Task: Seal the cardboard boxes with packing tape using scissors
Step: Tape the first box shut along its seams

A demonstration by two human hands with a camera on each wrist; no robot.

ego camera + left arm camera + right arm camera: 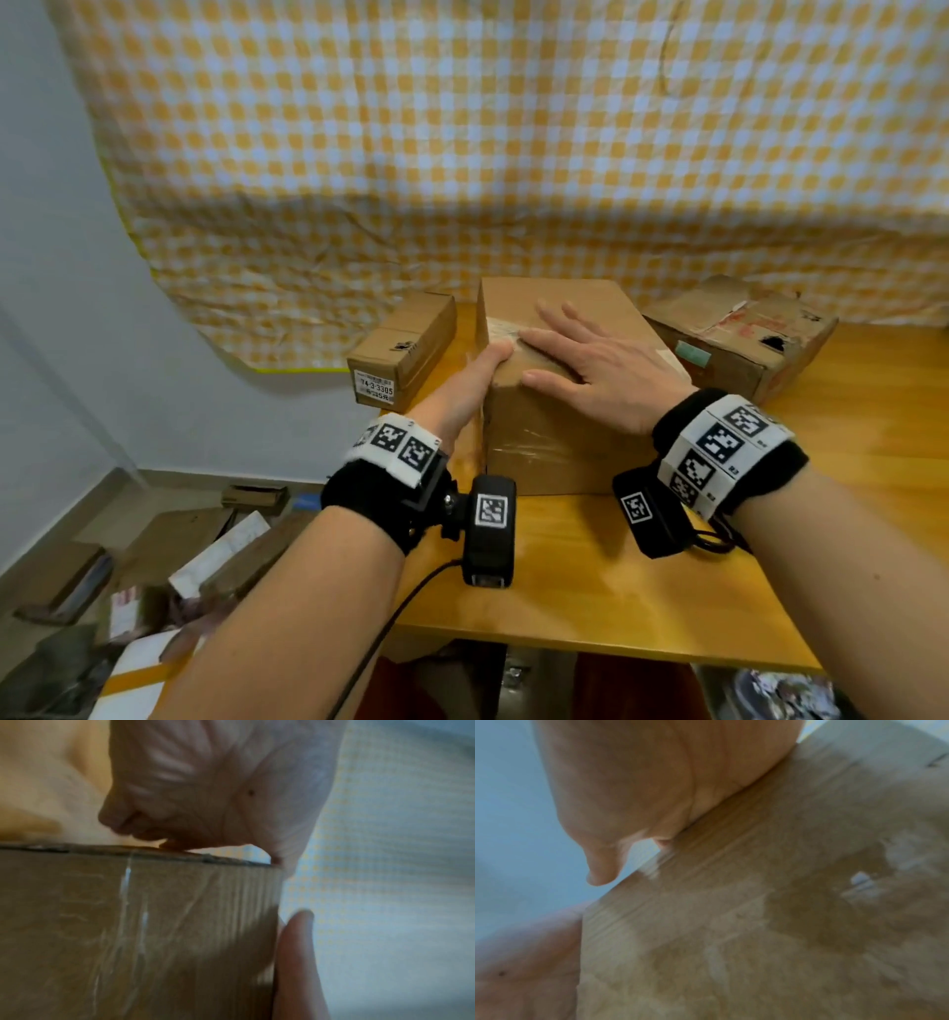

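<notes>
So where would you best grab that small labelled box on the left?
Take the small labelled box from above, across its narrow width near the middle: it lies flat, long and slim, so one grasp probably spans both long sides.

Wrist views show the box [154, 933] badly blurred
</notes>
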